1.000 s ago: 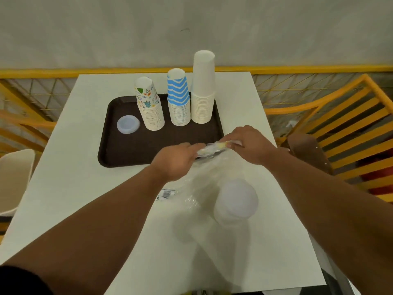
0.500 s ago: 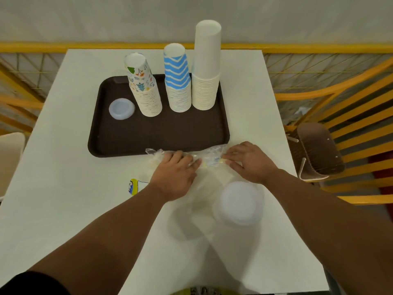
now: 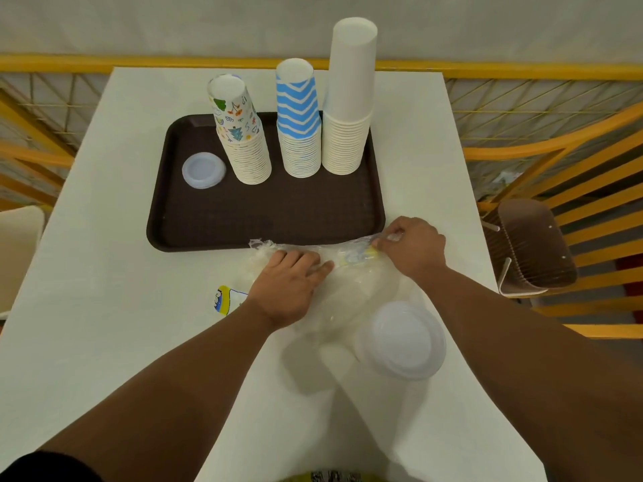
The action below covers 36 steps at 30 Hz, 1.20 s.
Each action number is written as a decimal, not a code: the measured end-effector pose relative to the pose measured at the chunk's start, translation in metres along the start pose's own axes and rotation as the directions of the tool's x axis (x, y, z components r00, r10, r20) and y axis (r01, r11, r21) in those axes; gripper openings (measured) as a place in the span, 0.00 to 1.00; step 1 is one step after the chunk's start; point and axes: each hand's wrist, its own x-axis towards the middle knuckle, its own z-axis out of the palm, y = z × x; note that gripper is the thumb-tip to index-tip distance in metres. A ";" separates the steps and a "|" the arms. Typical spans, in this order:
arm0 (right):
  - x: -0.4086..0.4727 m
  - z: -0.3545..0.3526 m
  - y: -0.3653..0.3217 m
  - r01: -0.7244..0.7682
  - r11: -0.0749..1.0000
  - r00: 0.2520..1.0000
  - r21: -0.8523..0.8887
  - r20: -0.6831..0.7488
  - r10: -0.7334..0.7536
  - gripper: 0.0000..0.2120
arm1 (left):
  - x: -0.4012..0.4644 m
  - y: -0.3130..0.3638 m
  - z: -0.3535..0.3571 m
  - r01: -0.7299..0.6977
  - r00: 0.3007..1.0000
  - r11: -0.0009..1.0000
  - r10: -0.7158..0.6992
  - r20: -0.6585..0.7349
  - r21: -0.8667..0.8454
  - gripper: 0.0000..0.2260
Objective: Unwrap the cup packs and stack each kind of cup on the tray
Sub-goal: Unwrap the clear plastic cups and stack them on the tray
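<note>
Hands: left hand point(image 3: 287, 285) lies flat, fingers straight, pressing on clear plastic wrapper point(image 3: 334, 273); right hand point(image 3: 412, 250) has fingers curled, pinching the wrapper's twisted yellow-tinged end just beside the tray's near right corner.
Wrapper: crumpled film spread on the table between both hands, near edge of the tray; printed label scrap point(image 3: 224, 300) pokes out left of the left wrist.
Loose stack: translucent white lids or cups point(image 3: 403, 339), seen from above, sits on the wrapper's near end, between the forearms; which kind, cannot tell.
Tray: brown tray point(image 3: 264, 220) holds patterned cup stack point(image 3: 241, 137), blue chevron cup stack point(image 3: 299, 120), tall plain white cup stack point(image 3: 349, 99), all rims down, plus a low translucent lid stack point(image 3: 203, 169) at left.
Risk 1: a hard tug by the right hand could drag the film and tip the translucent stack sitting on it.
Risk 2: film looks slippery and thin; the pinch may slip or tear off only a strip.
Risk 3: a hand jerking forward could strike the tray edge and topple the tall white stack, which looks least stable.
Surface: white table point(image 3: 104, 307), smooth, matte.
Room: yellow railing point(image 3: 69, 62) with mesh behind the table, pale wall beyond, brown chair seat point(image 3: 532, 245) at right, pale chair point(image 3: 17, 245) at left.
</note>
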 end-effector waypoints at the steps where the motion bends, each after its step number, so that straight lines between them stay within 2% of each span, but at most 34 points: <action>1: 0.000 0.000 0.000 -0.023 1.000 1.000 0.017 -0.010 0.023 0.10 | 0.001 0.001 0.000 0.008 1.000 1.000 -0.008 0.006 -0.008 0.22; 5: -0.004 -0.001 0.008 0.033 0.987 0.999 0.157 -0.035 -0.028 0.10 | 0.003 0.002 -0.003 0.031 0.999 0.999 -0.030 0.026 -0.024 0.23; 9: -0.015 -0.001 0.014 0.236 0.953 0.959 0.189 -0.205 -0.197 0.06 | 0.006 0.004 -0.006 0.050 0.997 0.999 -0.050 0.058 -0.004 0.23; 12: -0.017 0.008 0.021 0.442 0.896 0.867 -0.034 -0.238 -0.437 0.06 | 0.007 0.003 -0.007 0.054 0.996 0.999 -0.054 0.073 0.003 0.24; 14: -0.019 0.008 0.026 0.500 0.849 0.831 -0.168 -0.181 -0.526 0.08 | 0.007 0.002 -0.008 0.058 0.994 0.998 -0.059 0.091 0.009 0.24; 16: -0.023 0.004 0.032 0.519 0.814 0.832 -0.261 -0.064 -0.551 0.14 | 0.007 0.003 -0.009 0.063 0.991 0.998 -0.064 0.114 0.011 0.25; 18: -0.026 0.000 0.036 0.509 0.792 0.847 -0.335 0.032 -0.531 0.21 | 0.007 0.004 -0.009 0.071 0.989 0.997 -0.071 0.131 0.005 0.26; 21: -0.023 -0.001 0.032 0.445 0.815 0.888 -0.372 0.064 -0.455 0.20 | 0.007 0.005 -0.010 0.087 0.988 0.996 -0.085 0.131 -0.004 0.26; 25: -0.011 -0.001 0.016 0.245 0.951 0.969 -0.189 0.082 -0.233 0.14 | 0.007 0.005 -0.009 0.092 0.989 0.996 -0.090 0.118 -0.011 0.25; 29: 0.001 -0.003 0.007 0.075 0.995 0.992 -0.061 0.109 -0.068 0.11 | 0.006 0.006 -0.009 0.096 0.991 0.995 -0.093 0.101 -0.025 0.24; 36: -0.003 -0.001 0.011 0.048 0.999 0.995 -0.008 0.090 -0.047 0.12 | 0.005 0.008 -0.008 0.103 0.991 0.994 -0.100 0.093 -0.024 0.24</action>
